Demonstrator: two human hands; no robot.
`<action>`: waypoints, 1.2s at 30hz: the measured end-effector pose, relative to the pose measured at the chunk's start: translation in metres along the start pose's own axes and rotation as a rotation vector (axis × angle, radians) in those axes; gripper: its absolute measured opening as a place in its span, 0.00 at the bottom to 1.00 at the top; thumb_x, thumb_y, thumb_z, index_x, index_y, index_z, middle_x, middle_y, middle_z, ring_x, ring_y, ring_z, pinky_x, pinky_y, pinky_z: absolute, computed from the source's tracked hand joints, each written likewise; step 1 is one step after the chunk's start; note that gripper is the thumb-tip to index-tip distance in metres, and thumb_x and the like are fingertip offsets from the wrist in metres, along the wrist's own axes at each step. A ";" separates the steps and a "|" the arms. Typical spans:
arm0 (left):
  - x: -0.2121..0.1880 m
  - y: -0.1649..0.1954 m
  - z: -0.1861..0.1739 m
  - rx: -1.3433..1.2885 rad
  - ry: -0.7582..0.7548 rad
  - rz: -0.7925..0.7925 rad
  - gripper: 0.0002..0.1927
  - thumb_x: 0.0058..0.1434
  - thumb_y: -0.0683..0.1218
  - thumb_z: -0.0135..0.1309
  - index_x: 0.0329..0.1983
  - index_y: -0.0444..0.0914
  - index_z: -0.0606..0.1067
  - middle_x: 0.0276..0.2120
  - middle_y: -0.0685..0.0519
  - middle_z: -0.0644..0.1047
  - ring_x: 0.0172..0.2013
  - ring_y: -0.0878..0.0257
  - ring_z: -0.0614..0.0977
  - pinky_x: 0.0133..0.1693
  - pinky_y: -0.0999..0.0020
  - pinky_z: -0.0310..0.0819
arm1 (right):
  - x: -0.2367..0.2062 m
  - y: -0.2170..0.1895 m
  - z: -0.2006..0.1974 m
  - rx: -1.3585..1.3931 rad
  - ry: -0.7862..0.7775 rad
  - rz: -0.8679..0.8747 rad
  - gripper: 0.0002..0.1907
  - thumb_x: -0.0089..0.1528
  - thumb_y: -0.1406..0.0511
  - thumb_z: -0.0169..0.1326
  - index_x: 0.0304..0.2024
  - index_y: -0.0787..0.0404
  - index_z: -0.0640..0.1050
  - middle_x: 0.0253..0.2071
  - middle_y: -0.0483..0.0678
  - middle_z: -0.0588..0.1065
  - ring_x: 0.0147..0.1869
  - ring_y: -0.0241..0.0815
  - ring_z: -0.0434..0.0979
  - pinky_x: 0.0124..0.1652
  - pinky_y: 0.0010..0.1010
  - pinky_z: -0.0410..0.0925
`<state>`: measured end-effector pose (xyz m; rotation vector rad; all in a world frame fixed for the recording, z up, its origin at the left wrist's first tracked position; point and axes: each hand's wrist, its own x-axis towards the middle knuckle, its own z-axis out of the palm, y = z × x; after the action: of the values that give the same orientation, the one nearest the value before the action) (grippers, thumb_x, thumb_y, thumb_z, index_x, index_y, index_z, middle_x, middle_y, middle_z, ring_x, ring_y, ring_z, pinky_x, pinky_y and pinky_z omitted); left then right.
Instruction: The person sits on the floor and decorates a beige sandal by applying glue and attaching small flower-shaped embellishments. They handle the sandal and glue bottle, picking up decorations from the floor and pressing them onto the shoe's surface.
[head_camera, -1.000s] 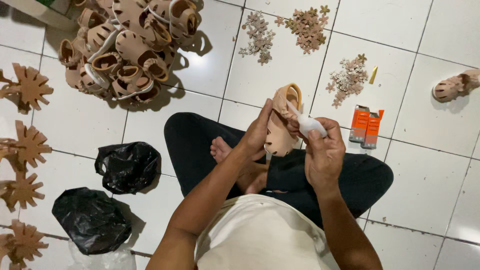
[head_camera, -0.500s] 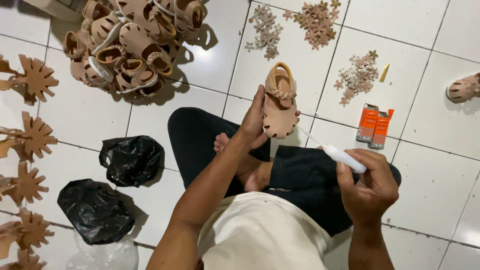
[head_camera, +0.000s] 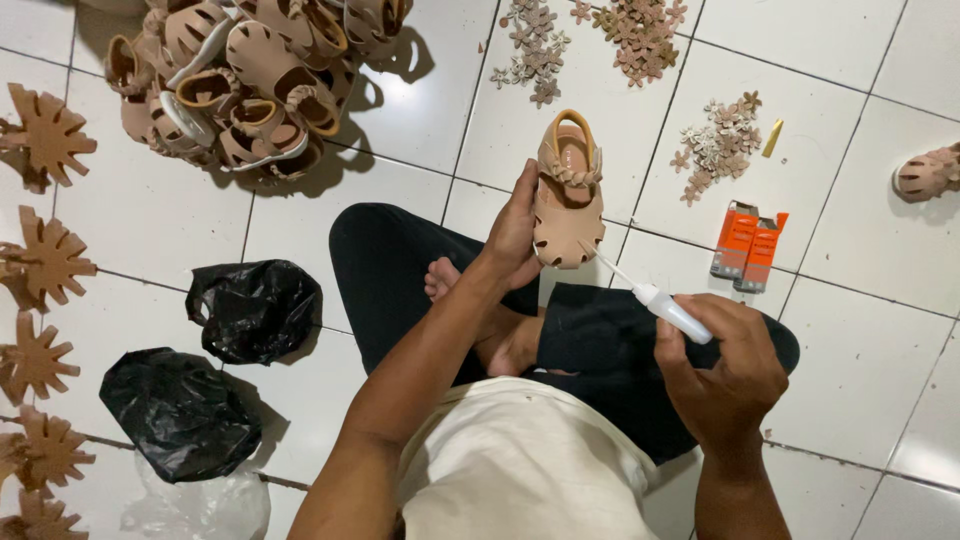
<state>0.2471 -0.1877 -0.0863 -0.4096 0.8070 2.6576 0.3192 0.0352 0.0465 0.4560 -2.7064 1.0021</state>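
Clamped around the side of a small beige sandal (head_camera: 567, 195), left hand (head_camera: 516, 232) holding it sole-down and toe toward the body, out over the crossed legs and above the white tiled floor (head_camera: 150, 230), apparently so that the braided front strap faces up within easy reach; wrapped shut around a small white squeeze bottle (head_camera: 668, 309), right hand (head_camera: 722, 370) near the right knee, thin nozzle aimed up at the toe of the sandal and stopping just short of it, probably angled that way to bring the tip to the upper. Just beyond the bottle, two flat orange packets (head_camera: 750, 240) lying side by side on a tile, upright rectangles with dark bands at the lower end, close by the working hand. Scattered past them in three loose clusters, small flower-shaped cutouts (head_camera: 716, 148), with a little yellow piece beside one cluster. Heaped at top left, more beige sandals (head_camera: 250, 80), and one lone sandal at the right edge. Ranged down the left edge, brown leaf-shaped cutouts (head_camera: 45, 262); near the left knee, two crumpled black plastic bags (head_camera: 252, 308)
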 end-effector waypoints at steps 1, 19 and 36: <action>0.000 0.000 0.001 -0.001 0.013 -0.005 0.35 0.76 0.66 0.26 0.65 0.35 0.66 0.50 0.43 0.77 0.47 0.58 0.83 0.49 0.61 0.83 | 0.000 0.000 0.000 0.003 -0.007 0.003 0.09 0.66 0.68 0.63 0.47 0.62 0.79 0.48 0.51 0.79 0.48 0.41 0.82 0.46 0.28 0.76; 0.004 -0.007 -0.004 -0.035 -0.025 -0.014 0.34 0.77 0.65 0.25 0.65 0.35 0.66 0.50 0.44 0.76 0.47 0.59 0.83 0.49 0.61 0.83 | -0.001 0.003 0.001 -0.081 -0.025 -0.020 0.10 0.66 0.67 0.64 0.48 0.62 0.80 0.48 0.52 0.79 0.49 0.42 0.82 0.46 0.30 0.76; 0.003 -0.011 -0.007 -0.052 0.012 -0.020 0.37 0.75 0.66 0.29 0.66 0.32 0.65 0.52 0.42 0.76 0.50 0.57 0.82 0.51 0.60 0.82 | -0.001 0.005 -0.001 -0.117 -0.035 0.001 0.10 0.66 0.66 0.65 0.48 0.61 0.80 0.47 0.51 0.80 0.50 0.43 0.83 0.49 0.30 0.76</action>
<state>0.2502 -0.1822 -0.0982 -0.4443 0.7345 2.6652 0.3186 0.0403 0.0440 0.4550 -2.7776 0.8382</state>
